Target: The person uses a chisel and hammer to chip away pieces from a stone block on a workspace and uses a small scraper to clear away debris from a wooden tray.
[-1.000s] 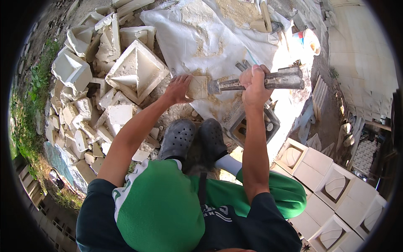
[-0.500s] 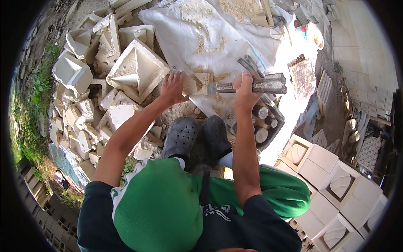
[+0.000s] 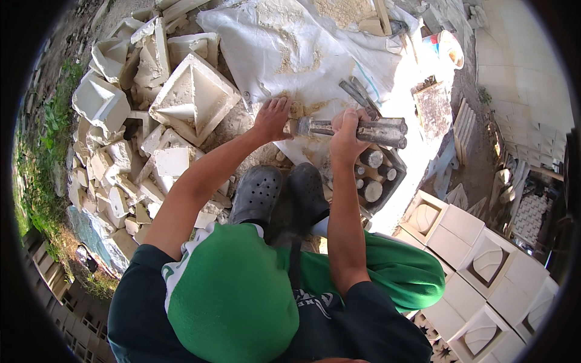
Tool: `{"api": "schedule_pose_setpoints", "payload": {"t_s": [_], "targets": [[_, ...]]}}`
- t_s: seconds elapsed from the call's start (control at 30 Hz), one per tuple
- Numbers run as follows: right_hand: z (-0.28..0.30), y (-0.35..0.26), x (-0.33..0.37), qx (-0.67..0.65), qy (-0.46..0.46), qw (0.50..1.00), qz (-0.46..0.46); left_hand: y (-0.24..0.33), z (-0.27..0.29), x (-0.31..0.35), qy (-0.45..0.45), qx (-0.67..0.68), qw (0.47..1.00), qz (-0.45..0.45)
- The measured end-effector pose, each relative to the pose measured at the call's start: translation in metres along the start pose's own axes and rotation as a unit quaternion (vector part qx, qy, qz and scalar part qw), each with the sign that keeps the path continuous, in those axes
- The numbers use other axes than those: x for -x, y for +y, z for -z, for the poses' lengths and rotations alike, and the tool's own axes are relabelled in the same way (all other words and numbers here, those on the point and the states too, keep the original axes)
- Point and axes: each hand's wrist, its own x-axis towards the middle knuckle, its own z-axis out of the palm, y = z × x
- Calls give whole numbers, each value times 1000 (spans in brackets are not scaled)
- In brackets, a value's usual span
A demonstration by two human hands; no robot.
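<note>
Pinched round the middle of a thick grey tool with a long rounded body [image 3: 384,131], my right hand [image 3: 348,134] keeps it lying nearly level. The tool's narrower end points left, toward my left hand [image 3: 273,119]. My left hand has its fingers over the far side and its thumb on the near side of a small pale block piece [image 3: 292,126], mostly hidden by the hand. The tool's tip is at or very close to this piece; whether they touch I cannot tell. Beneath both lies a white sheet [image 3: 254,57] dusted with tan crumbs.
Broken pale blocks [image 3: 118,160] pile up on the left, with a large hollow square block [image 3: 195,100] beside my left arm. A dark crate [image 3: 396,163] of round grey cylinders stands near my right forearm. Patterned blocks [image 3: 460,236] are stacked at right; a bucket [image 3: 449,49] lies beyond.
My left hand has moved right and slightly away from me, over the pale pieces that showed beside it. The right hand and tool have shifted slightly left and nearer.
</note>
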Motion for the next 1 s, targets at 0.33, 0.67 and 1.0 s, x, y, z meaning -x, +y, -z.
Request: {"api": "schedule_pose_setpoints", "payload": {"t_s": [0.33,0.67,1.0], "targets": [[-1,-93,-26,-62,-12,998,-2,-17,3,-7,-39,29,999,-7],[-3,-36,-13,-16,35,999,-23,-7,8,-13,-83,-14,996,-21],[8,-73,-12,-1,-2,1000,10,-5,-2,-4,-17,-19,1000,10]]}}
